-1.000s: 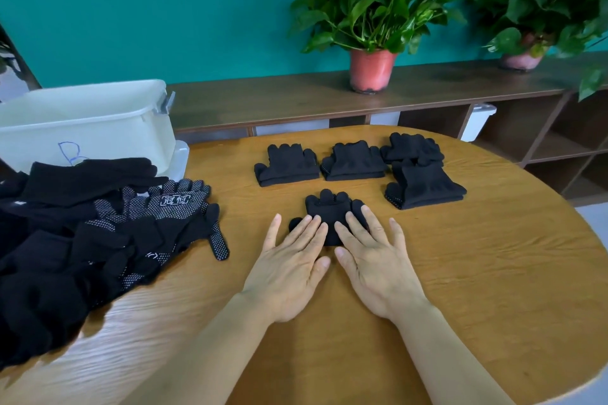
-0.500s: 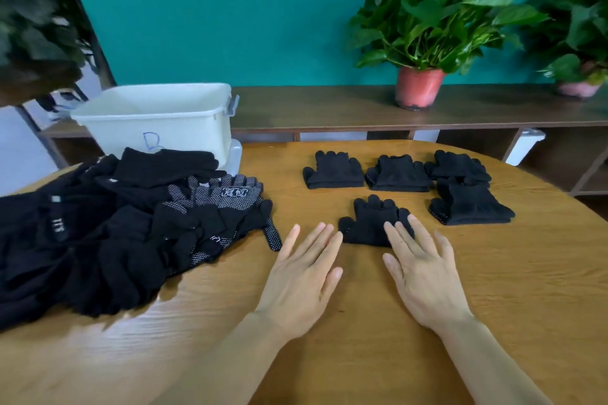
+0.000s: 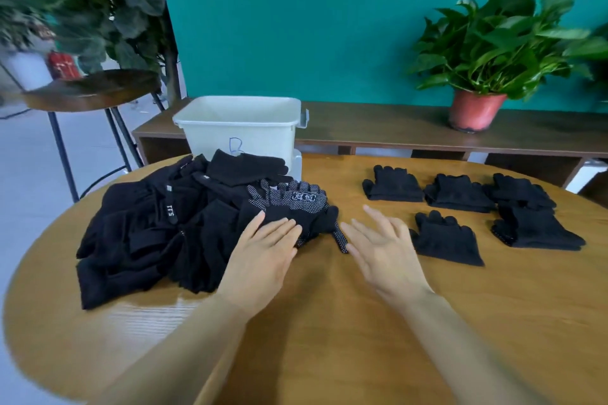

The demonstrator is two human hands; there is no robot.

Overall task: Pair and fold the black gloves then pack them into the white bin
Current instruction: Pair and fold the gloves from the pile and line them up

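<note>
A heap of loose black gloves point(image 3: 158, 233) covers the left of the round wooden table point(image 3: 362, 339). On top of the heap lies a white-dotted glove point(image 3: 296, 200). My left hand point(image 3: 263, 260) is flat and open, its fingertips resting on the heap's right edge just below the dotted glove. My right hand point(image 3: 385, 253) hovers open over bare wood, holding nothing. To its right lies a folded glove pair point(image 3: 444, 240). Several more folded pairs point(image 3: 457, 192) sit in a row behind it. The white bin point(image 3: 240, 128) stands behind the heap and looks empty.
A low wooden shelf point(image 3: 394, 128) runs behind the table with a potted plant point(image 3: 477, 108) on it. A dark stool point(image 3: 88, 92) and a tall leafy plant point(image 3: 98, 10) stand at the far left. Bare wood lies in front of my hands.
Both hands have left the folded pair and moved left. My left hand now touches the heap, and my view has turned left.
</note>
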